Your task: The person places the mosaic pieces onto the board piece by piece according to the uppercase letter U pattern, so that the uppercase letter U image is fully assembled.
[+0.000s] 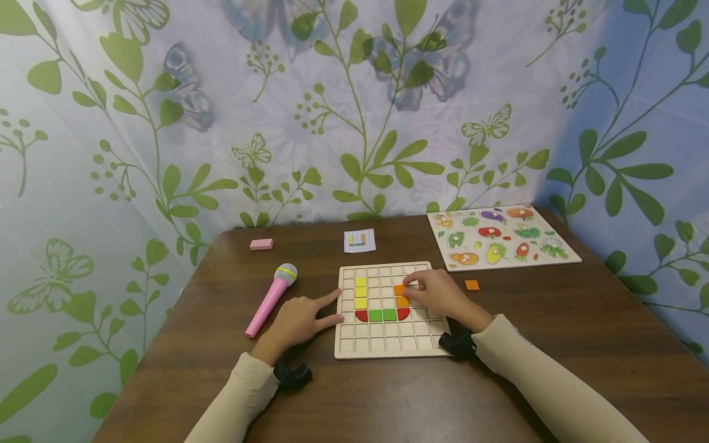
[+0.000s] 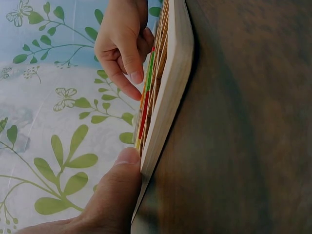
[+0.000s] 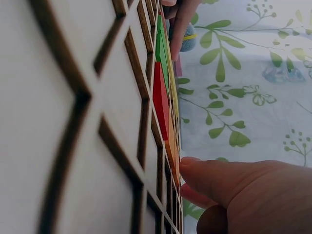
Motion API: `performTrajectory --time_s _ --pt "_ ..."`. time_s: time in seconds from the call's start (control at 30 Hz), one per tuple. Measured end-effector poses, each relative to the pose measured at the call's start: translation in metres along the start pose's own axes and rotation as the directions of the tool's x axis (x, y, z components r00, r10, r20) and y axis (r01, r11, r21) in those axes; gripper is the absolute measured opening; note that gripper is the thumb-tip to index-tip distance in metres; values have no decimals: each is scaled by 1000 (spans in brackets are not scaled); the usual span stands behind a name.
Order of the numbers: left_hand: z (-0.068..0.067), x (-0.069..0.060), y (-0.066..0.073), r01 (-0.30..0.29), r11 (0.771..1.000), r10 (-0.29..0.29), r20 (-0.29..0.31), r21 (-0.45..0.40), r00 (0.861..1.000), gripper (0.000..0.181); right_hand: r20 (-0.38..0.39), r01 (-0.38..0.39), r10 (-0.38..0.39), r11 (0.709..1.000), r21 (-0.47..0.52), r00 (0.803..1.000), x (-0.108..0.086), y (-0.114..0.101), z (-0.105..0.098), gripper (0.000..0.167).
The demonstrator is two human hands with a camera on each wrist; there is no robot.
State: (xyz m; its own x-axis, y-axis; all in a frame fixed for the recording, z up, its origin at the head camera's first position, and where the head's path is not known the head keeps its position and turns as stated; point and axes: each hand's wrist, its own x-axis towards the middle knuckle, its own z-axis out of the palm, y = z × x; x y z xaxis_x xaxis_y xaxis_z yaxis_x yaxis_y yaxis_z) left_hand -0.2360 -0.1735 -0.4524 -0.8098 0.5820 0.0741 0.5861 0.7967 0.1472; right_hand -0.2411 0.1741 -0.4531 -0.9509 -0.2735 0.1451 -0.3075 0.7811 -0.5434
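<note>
A wooden grid board [image 1: 376, 346] lies on the table with coloured tiles forming a U. Yellow tiles [image 1: 361, 292] run down its left side, green tiles [image 1: 382, 315] lie along the bottom, and a red rounded tile [image 1: 362, 315] fills each lower corner. My right hand [image 1: 440, 292] pinches the upper orange tile [image 1: 399, 289] between thumb and index finger, at the top of the right column. Below it sits another orange tile [image 1: 402, 302]. With thumb and index finger spread, my left hand [image 1: 296, 320] touches the board's left edge.
A pink toy microphone [image 1: 268, 304] lies left of the board, with a pink block [image 1: 261, 244] behind it. A pattern card [image 1: 359, 240] is beyond the board. To the right are a loose orange tile [image 1: 472, 285] and a vegetable puzzle board [image 1: 451, 246]. Patterned fabric [image 1: 310, 154] hangs behind.
</note>
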Motion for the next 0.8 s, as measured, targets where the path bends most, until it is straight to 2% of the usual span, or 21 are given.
performTrajectory --time_s 0.23,0.43,0.8 --pt "0 -1 0 -8 1000 8 -7 9 1000 69 -37 2 0 1000 30 999 -7 9 -10 24" --pt "1 -1 0 -12 1000 12 -13 7 1000 69 -90 41 -40 999 9 995 -20 32 -25 22" --pt "1 -1 0 -15 1000 15 -22 14 1000 69 -139 9 -13 999 -31 990 -44 71 -60 26"
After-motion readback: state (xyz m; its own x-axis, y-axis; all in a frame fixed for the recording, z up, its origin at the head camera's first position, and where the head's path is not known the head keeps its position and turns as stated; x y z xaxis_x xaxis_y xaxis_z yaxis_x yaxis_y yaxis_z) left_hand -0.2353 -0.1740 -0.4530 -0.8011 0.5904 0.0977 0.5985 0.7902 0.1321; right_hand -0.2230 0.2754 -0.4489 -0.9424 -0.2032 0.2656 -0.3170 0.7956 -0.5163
